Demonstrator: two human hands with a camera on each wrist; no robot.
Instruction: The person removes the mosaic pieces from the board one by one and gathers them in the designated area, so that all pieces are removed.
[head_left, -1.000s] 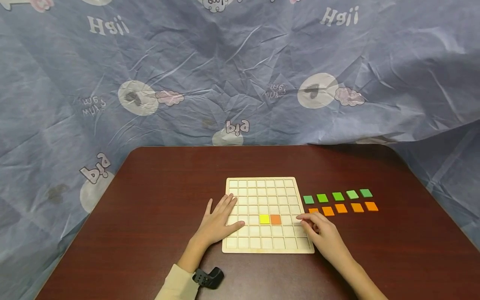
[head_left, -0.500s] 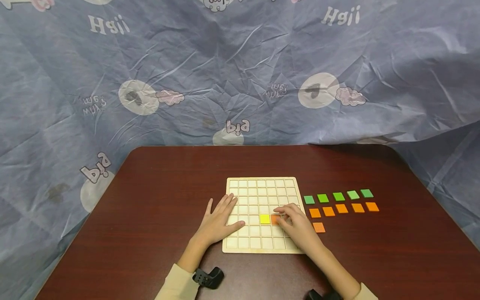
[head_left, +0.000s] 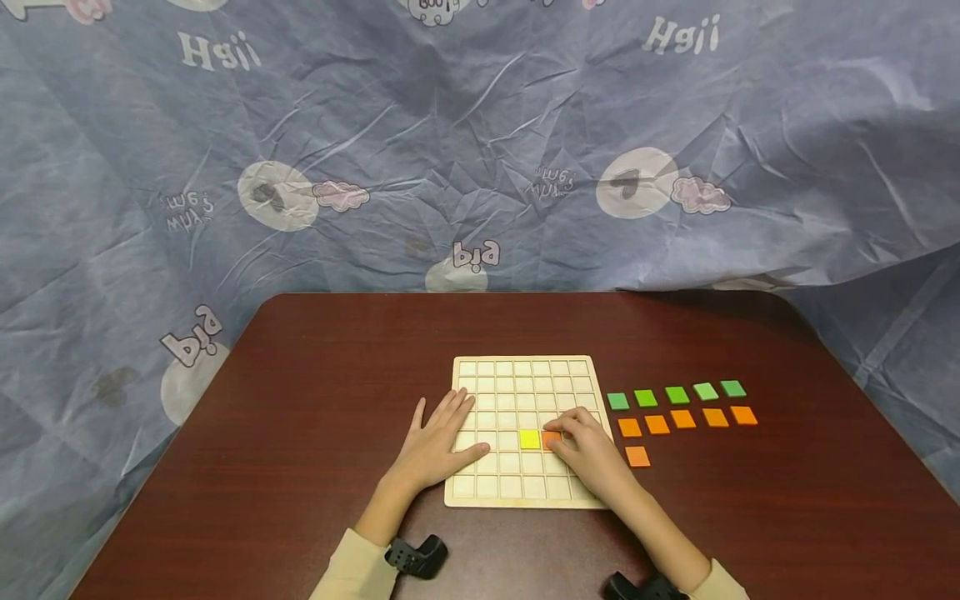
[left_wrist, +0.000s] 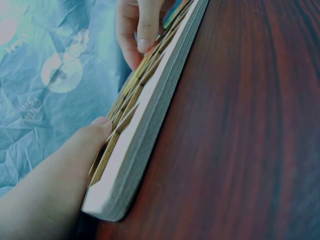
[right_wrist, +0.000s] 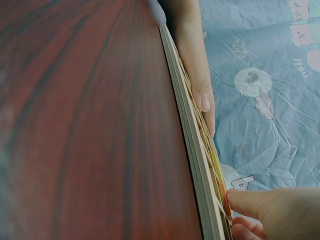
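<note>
My right hand is over the wooden grid board, thumb and index finger bent around a dark orange square tile in one of its cells. In the right wrist view the thumb touches that orange tile at the board's surface. Directly left of it, a yellow square tile lies in the neighbouring cell. My left hand rests on the board's left edge with fingers spread and thumb stretched inward. The left wrist view shows the left thumb along the board's rim.
Right of the board lie a row of several green tiles and a row of several orange tiles. One more orange tile sits nearer, close to the right forearm. The dark wooden table ends at a patterned grey-blue cloth.
My right hand has moved left from the board's right edge to the dark orange tile, uncovering the single orange tile beside the board. The left hand has stayed still.
</note>
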